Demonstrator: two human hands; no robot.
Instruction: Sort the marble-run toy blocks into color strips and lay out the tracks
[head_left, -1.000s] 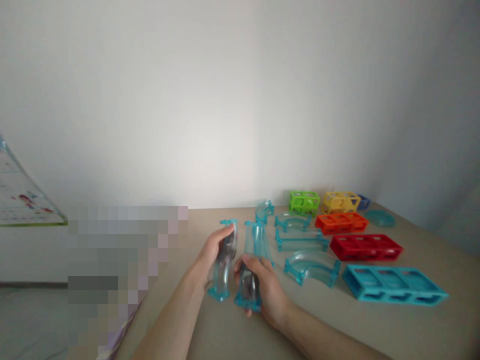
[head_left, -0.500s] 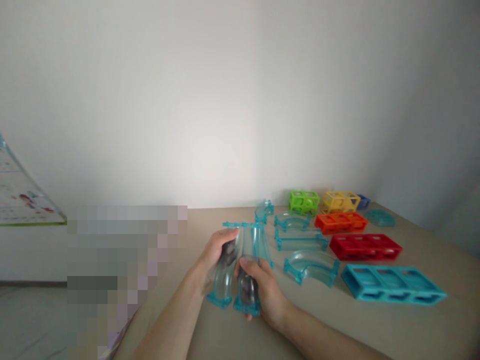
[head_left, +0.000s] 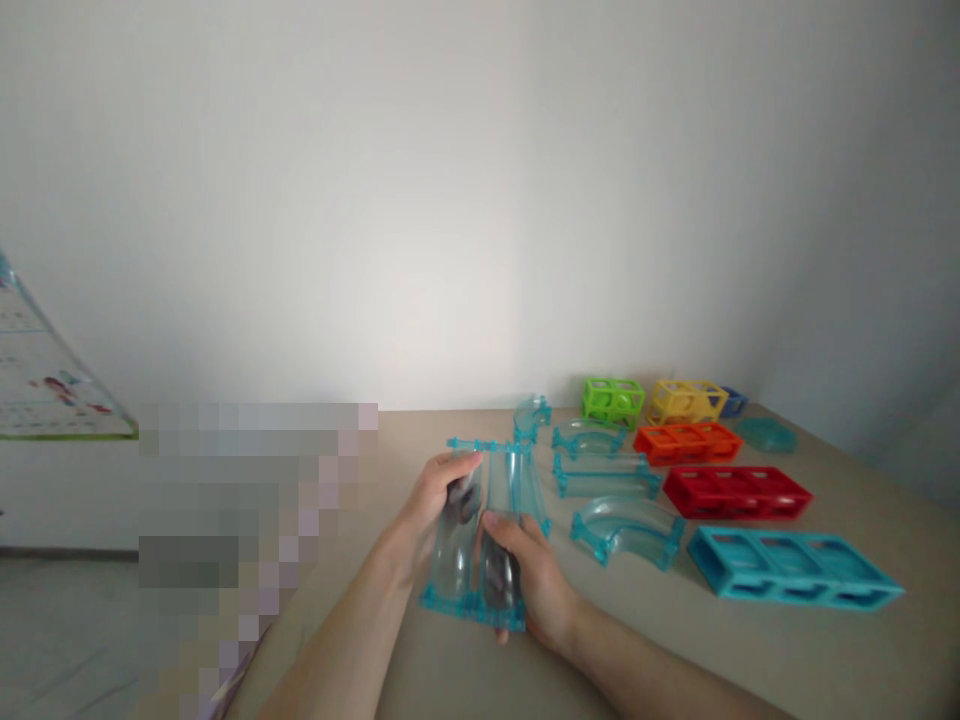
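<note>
My left hand point(head_left: 435, 500) is closed around a clear blue half-pipe track piece point(head_left: 451, 560), thumb across its upper part. Closed on a second clear track piece point(head_left: 504, 482) is my right hand point(head_left: 529, 560), its thumb on the face and fingers behind. The two pieces stand side by side over the table, their end connectors lined up at top and bottom. Whether the connectors are locked together I cannot tell. Just behind the right-hand piece, another clear track piece point(head_left: 532, 495) partly shows.
On the table point(head_left: 787, 650) to the right lie a curved clear track point(head_left: 628, 530), a straight one point(head_left: 607, 476), and block frames in teal point(head_left: 795, 568), red point(head_left: 739, 492), orange point(head_left: 688, 443), green point(head_left: 613, 402) and yellow point(head_left: 686, 402). A wall point(head_left: 450, 200) stands behind.
The lower ends of the two held track pieces have come together; a gap between them has closed. My hands keep nearly the same grip, and the view has shifted slightly.
</note>
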